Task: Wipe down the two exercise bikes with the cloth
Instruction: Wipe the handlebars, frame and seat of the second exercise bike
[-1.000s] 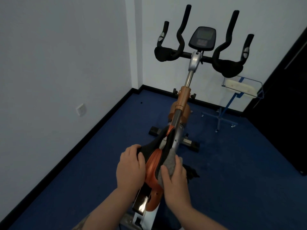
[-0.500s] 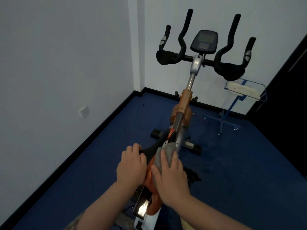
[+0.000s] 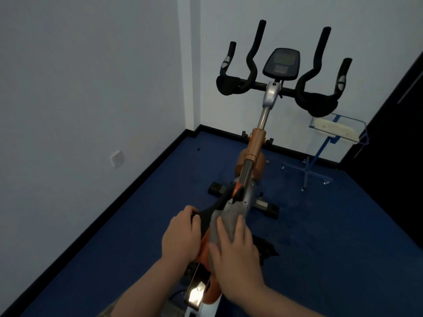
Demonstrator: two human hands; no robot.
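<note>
Head view looked down on an exercise bike (image 3: 256,143) standing on blue carpet (image 3: 332,225) near the room's far corner. Its saddle (image 3: 207,215) sat just below the camera. A left hand (image 3: 180,236) curled its fingers over the saddle's left edge, gripping it. A right hand (image 3: 235,255) pressed a grey cloth (image 3: 226,223) flat on the saddle's right side (fingers spread, nearly straight). A blue stand (image 3: 320,154) stood by the far wall.
</note>
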